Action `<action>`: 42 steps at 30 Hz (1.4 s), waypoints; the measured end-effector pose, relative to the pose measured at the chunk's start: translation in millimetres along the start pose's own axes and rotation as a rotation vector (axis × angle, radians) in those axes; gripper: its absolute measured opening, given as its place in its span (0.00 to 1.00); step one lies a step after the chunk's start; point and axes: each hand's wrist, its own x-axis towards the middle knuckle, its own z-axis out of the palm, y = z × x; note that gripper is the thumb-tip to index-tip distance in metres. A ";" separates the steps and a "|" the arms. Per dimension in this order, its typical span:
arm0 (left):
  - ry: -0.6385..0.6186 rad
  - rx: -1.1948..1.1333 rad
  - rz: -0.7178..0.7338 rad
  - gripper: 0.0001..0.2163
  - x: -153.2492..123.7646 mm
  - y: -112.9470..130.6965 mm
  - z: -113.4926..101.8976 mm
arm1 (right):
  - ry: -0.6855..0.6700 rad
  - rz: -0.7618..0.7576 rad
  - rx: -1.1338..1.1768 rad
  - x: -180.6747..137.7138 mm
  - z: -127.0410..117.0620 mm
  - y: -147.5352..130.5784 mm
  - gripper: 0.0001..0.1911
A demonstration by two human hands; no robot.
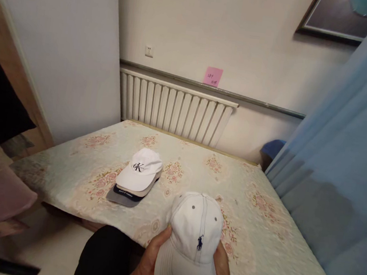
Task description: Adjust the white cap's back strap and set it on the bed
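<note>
A white baseball cap [187, 240] with a small dark blue rider emblem is held up close to me, its brim pointing down toward my body. On its left side my left hand [150, 258] grips the edge, thumb showing near the brim. My right hand [222, 269] grips the opposite side, and its fingertips are hidden behind the cap. Left of this cap, a stack of caps lies on the flowered bed cover. Its top one is a white cap [141, 170] with black letters; beneath it show a beige brim, a black brim and a grey brim [122, 198].
The flowered cover [196, 170] spreads over the bed. Behind stand a white radiator [174, 105] and a wall with a pink note [213, 76]. A blue curtain [342, 175] hangs at the right. My black-clad knee [105, 253] is at the near edge.
</note>
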 end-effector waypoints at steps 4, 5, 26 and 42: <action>0.020 0.005 -0.011 0.28 -2.0 2.8 3.7 | 0.023 -0.004 -0.005 -2.4 3.5 -2.2 0.17; 0.023 0.010 -0.013 0.28 -2.0 3.3 3.9 | 0.031 -0.010 -0.004 -3.2 4.5 -2.8 0.17; -0.032 0.037 -0.087 0.30 6.6 -3.3 -11.2 | -0.035 0.134 0.119 -1.0 -9.4 -2.4 0.19; -0.053 0.195 0.077 0.24 24.2 23.0 5.0 | 0.135 -0.067 0.037 14.3 3.1 -16.5 0.19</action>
